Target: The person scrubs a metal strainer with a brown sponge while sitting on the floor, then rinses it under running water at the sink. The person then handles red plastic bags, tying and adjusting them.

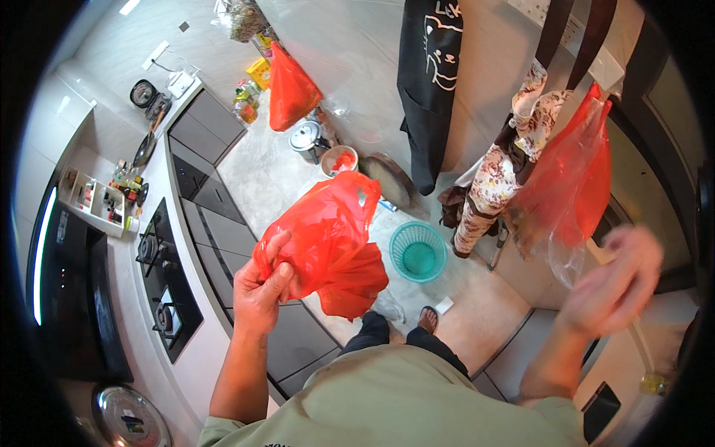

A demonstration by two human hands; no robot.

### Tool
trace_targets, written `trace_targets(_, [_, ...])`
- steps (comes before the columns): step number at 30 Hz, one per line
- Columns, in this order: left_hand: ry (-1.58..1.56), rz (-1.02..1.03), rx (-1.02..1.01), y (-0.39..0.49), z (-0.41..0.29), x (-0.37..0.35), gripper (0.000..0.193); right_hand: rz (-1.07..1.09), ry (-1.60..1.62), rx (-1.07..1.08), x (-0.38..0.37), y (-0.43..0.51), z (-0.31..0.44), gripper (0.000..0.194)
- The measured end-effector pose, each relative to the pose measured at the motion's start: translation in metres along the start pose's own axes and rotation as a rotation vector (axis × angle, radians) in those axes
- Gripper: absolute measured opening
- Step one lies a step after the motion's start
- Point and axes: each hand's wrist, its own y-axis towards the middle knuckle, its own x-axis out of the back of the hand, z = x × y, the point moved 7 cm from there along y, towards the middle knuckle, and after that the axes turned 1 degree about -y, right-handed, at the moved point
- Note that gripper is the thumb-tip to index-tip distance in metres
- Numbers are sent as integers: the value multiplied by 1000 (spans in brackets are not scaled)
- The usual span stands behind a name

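Observation:
My left hand (265,288) grips a red plastic bag (341,234) by its edge, thumb pressed against the film. The bag hangs crumpled in front of me, and whatever is inside cannot be seen. Off to the right, my right hand (620,279) is raised and blurred, its fingers bent; nothing shows clearly in it. Just beyond that hand hang a clear plastic bag (550,218) and another red bag (595,184). A teal plastic basket (419,254) stands on the floor beyond my feet.
A gas hob (167,285) is set in the left counter. Against the far wall are a red bag (290,89), a pressure cooker (305,136) and a bowl (339,161). A black apron (430,95) and floral cloth (486,190) hang at right. A white piece (444,305) lies near my foot.

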Motion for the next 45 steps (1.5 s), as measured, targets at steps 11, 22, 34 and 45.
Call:
trace_targets(11, [16, 338, -162, -7, -44, -38, 39, 823, 201, -147, -167, -138, 49, 41])
trace_targets(22, [29, -83, 237, 4, 26, 6, 24, 1051, -219, 102, -184, -183, -19, 18])
trace_targets(34, [98, 83, 269, -9, 85, 0, 25, 1264, -286, -136, -127, -162, 3, 49])
trace_targets(45, [450, 515, 327, -3, 75, -64, 18, 1126, 511, -371, -165, -184, 63, 43])
